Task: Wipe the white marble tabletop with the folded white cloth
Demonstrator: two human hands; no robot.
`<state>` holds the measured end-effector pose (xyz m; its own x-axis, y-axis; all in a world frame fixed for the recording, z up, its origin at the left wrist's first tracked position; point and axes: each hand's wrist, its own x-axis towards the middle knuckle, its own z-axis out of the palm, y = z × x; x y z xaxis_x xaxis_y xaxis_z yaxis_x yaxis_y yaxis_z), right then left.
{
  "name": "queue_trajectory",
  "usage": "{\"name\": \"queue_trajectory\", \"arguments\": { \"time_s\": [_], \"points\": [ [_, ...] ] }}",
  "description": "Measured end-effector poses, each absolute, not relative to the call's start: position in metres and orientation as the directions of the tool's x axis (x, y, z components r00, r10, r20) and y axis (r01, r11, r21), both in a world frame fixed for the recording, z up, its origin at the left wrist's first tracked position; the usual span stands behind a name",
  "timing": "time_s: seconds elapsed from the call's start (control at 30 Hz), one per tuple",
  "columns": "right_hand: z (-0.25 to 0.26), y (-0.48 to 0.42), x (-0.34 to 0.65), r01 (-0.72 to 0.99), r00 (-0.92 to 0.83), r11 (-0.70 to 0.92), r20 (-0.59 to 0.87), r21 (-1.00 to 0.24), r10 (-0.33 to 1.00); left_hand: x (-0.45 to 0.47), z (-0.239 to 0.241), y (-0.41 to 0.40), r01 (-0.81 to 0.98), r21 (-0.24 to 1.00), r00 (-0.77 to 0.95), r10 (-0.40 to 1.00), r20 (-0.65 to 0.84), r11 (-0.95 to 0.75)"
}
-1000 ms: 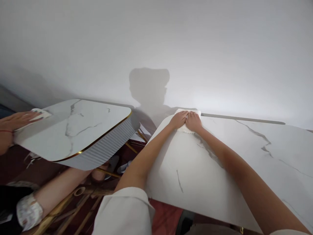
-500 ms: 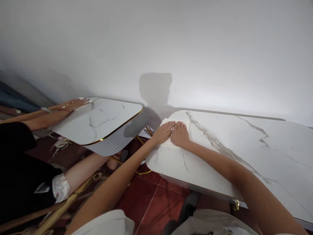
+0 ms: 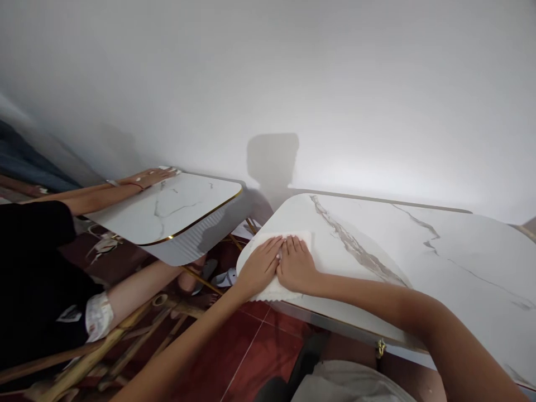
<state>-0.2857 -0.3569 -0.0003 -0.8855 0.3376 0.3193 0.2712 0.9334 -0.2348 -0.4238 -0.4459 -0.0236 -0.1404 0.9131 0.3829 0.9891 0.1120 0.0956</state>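
Note:
Both my hands lie flat, side by side, on a folded white cloth [image 3: 273,290] at the near left corner of a white marble-look table [image 3: 419,262]. My left hand [image 3: 260,266] presses the cloth's left half with fingers stretched out. Touching it on the right, my right hand [image 3: 296,267] is flat too, fingers together and pointing away from me. The cloth's near edge hangs slightly over the table's rim.
A smaller marble-look table [image 3: 176,209] with a gold rim stands to the left. Another person's hand [image 3: 147,177] rests on a cloth at its far corner; their arm and dark clothing fill the left. Gold table legs [image 3: 125,335] and red floor tiles [image 3: 251,346] lie below. A white wall is behind.
My two hands have slid the cloth toward me, from the table's far edge to its near left corner. The other person's hand has moved to the small table's far corner.

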Motion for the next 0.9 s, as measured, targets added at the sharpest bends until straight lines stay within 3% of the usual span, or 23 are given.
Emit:
{"name": "queue_trajectory", "arguments": {
  "time_s": [0.17, 0.5, 0.7, 0.9],
  "points": [
    [-0.001, -0.33, -0.258, 0.308, -0.882, 0.927, 0.3, -0.215, 0.363, -0.389, -0.015, -0.412, 0.982, 0.148, -0.165, 0.916, 0.365, 0.118],
    [-0.003, -0.237, -0.301, 0.394, -0.836, 0.908, 0.354, -0.144, 0.419, -0.435, -0.004, -0.308, 0.899, 0.435, -0.233, 0.895, 0.382, 0.049],
    [-0.004, -0.197, -0.357, 0.371, -0.808, 0.913, 0.425, -0.172, 0.408, -0.493, -0.006, -0.269, 0.899, 0.434, -0.25, 0.884, 0.395, 0.06],
    [-0.004, -0.166, -0.389, 0.418, -0.793, 0.89, 0.406, -0.181, 0.455, -0.524, -0.008, -0.231, 0.933, 0.35, -0.228, 0.891, 0.394, 0.084]
  ]
}}
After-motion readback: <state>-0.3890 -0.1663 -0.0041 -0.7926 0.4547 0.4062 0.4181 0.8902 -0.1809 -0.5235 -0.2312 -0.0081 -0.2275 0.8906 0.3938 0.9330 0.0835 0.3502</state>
